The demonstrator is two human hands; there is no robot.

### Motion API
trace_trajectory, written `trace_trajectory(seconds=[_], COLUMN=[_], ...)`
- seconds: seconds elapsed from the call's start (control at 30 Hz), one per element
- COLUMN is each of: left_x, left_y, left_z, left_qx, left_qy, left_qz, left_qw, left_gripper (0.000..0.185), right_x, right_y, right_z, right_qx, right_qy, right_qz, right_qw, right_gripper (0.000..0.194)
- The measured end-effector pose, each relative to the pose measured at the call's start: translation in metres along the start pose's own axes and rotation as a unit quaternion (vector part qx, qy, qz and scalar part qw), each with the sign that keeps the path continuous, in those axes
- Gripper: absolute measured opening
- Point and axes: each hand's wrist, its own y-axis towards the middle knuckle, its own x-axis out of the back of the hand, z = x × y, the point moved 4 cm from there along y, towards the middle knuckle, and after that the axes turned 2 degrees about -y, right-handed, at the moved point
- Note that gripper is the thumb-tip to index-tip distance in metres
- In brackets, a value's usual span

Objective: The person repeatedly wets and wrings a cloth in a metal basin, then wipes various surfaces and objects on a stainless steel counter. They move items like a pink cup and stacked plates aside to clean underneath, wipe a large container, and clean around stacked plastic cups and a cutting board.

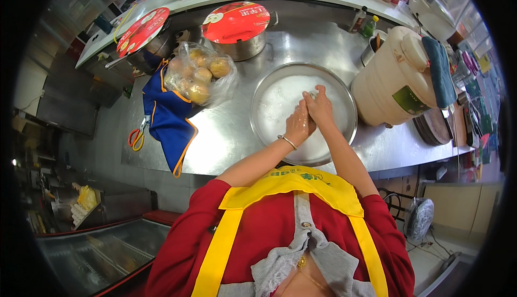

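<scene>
A wide stainless steel basin (255, 121) stands before me on the metal worktable, filled with white, foamy liquid (278, 91). Over its middle, my left hand (299, 124) and my right hand (322, 106) press against each other. The left one is wet and wears a bangle (287, 142) at the wrist. My right fingers are bent at the upper end of the left fingers. Something small and pale may show between the fingertips, but it is too small to tell what it is.
Left of the basin lie a clear plastic bag of round fruit or vegetables (200, 75), a blue cloth with orange trim (171, 115) and scissors (139, 135). A lidded steel pot (238, 46) stands behind. A large beige insulated barrel (383, 79) stands close on the right, near bottles (369, 26).
</scene>
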Motion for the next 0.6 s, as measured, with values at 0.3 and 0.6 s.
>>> trace_trajectory(seconds=[0.3,0.6], left_x=[0.026,0.022], left_y=[0.015,-0.006], left_z=[-0.038,-0.081], left_qx=[0.358,0.308], left_qy=[-0.503,-0.747], left_qz=[0.310,0.393], left_qw=[0.723,0.440], left_gripper=[0.023,0.036], right_x=[0.035,0.048], right_y=[0.010,-0.017], right_z=[-0.004,0.057], right_qx=[0.014,0.100], right_qy=[0.520,0.711], right_qz=[0.294,0.317], right_qw=[0.802,0.620], right_gripper=[0.082,0.070])
